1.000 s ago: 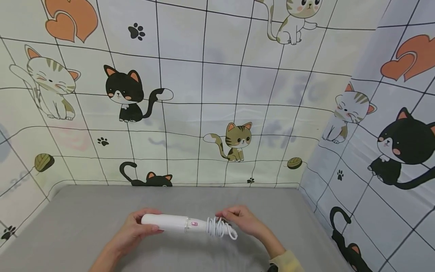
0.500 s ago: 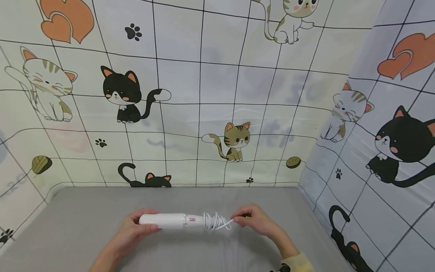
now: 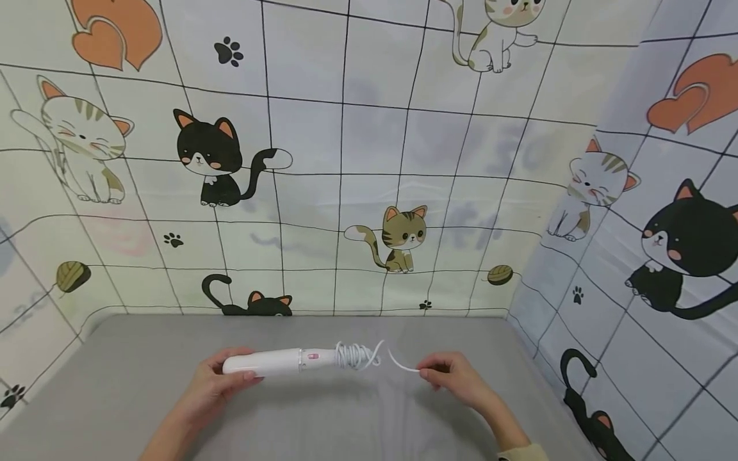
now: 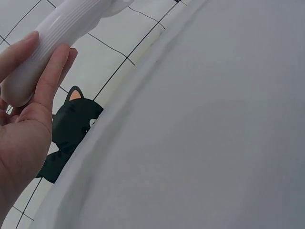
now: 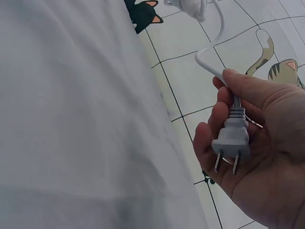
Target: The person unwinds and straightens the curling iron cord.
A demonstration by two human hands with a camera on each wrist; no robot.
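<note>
My left hand [image 3: 202, 390] grips the thick end of a white wand-shaped electric appliance [image 3: 265, 362], thumb on the near side. It is held level above the grey surface, with a small pink switch [image 3: 313, 356] near its middle. White power cord [image 3: 350, 356] is wound in several loops round its thin right end. A length of cord runs from the loops to my right hand [image 3: 458, 381], which pinches it between thumb and fingers. In the right wrist view, a two-prong plug [image 5: 232, 136] lies within the curled right hand, prongs toward the palm's heel.
A grey cloth-covered table [image 3: 323, 429] lies beneath both hands. Behind it and to the right rises a white grid-patterned curtain [image 3: 311, 141] printed with cats, hearts and paw prints.
My right hand has taken the cord's end and drawn it to the right, away from the loops. My left hand has shifted slightly left and up with the appliance.
</note>
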